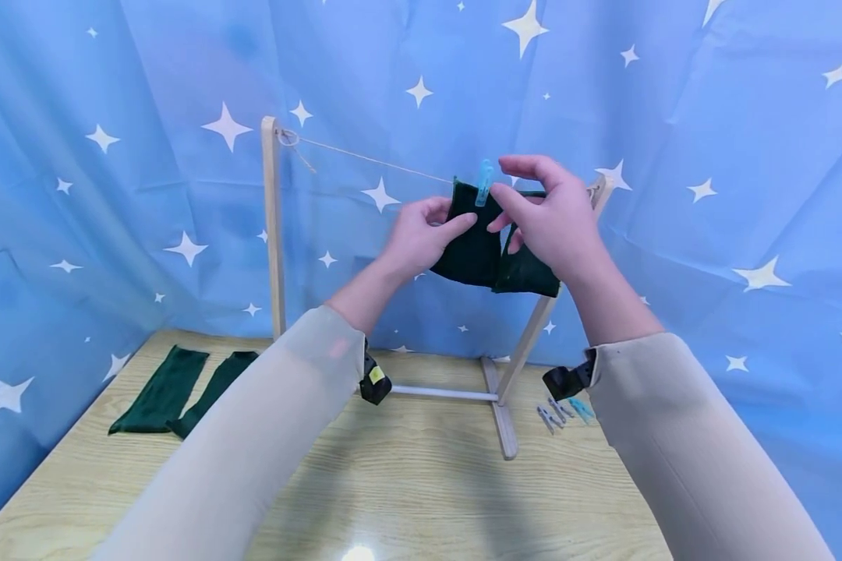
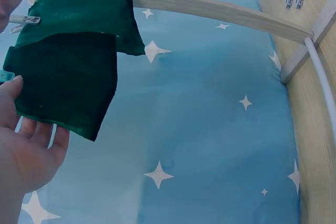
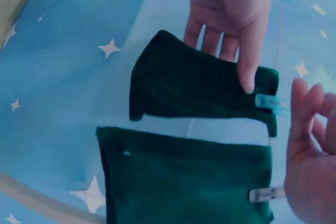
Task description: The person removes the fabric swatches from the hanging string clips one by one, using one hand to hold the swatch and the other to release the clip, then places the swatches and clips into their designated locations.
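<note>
Two dark green cloths hang side by side from the string (image 1: 372, 160) of a small wooden drying rack (image 1: 274, 234). My left hand (image 1: 438, 226) pinches the left cloth (image 1: 470, 245), thumb on its front and fingers behind; the same cloth (image 2: 68, 87) shows against my palm. A blue clothespin (image 1: 485, 183) clips this cloth (image 3: 194, 82) to the string. My right hand (image 1: 515, 195) hovers just right of the pin (image 3: 268, 100), fingers relaxed and holding nothing. The second cloth (image 1: 526, 269) hangs under my right hand, held by a pale pin (image 3: 265, 195).
Two more green cloths (image 1: 161, 389) (image 1: 214, 389) lie on the wooden table (image 1: 421, 483) at the left. Several spare clothespins (image 1: 561, 411) lie by the rack's right foot. A blue star-patterned curtain (image 1: 112, 156) surrounds the table.
</note>
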Demonstrator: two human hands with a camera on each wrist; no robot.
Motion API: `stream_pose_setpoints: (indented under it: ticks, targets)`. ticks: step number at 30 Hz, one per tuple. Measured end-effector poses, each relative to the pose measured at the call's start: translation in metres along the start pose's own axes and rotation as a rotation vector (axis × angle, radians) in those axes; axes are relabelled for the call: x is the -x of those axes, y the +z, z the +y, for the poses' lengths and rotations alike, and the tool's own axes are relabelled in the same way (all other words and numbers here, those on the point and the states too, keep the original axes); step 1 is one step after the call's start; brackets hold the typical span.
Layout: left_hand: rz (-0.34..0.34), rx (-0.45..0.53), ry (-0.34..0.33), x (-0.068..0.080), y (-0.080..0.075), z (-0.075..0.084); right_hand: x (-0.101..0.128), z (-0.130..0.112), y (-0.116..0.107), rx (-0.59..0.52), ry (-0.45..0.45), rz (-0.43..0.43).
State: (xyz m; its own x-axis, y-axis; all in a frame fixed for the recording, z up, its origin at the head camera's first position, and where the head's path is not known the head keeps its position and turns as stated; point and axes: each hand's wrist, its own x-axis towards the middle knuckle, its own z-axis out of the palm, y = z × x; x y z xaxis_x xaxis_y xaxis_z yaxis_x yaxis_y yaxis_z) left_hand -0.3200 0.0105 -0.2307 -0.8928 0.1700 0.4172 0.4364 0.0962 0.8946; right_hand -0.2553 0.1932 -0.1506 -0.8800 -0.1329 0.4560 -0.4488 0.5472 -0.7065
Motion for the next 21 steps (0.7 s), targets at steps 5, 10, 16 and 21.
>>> stream_pose_setpoints:
  ticks: [5,10,16,21]
  targets:
    - [0.030,0.002,0.039,0.002,-0.001,-0.006,-0.007,-0.006,0.007,0.004,0.017,-0.046]
    - [0.027,-0.002,0.024,0.004,-0.006,-0.010,-0.012,-0.005,0.012,0.024,0.066,-0.067]
    - [0.007,0.020,0.013,0.007,-0.007,-0.010,-0.012,-0.002,0.013,0.015,0.101,-0.070]
    - [-0.015,0.055,0.004,0.009,-0.008,-0.010,-0.011,0.000,0.013,0.016,0.086,-0.064]
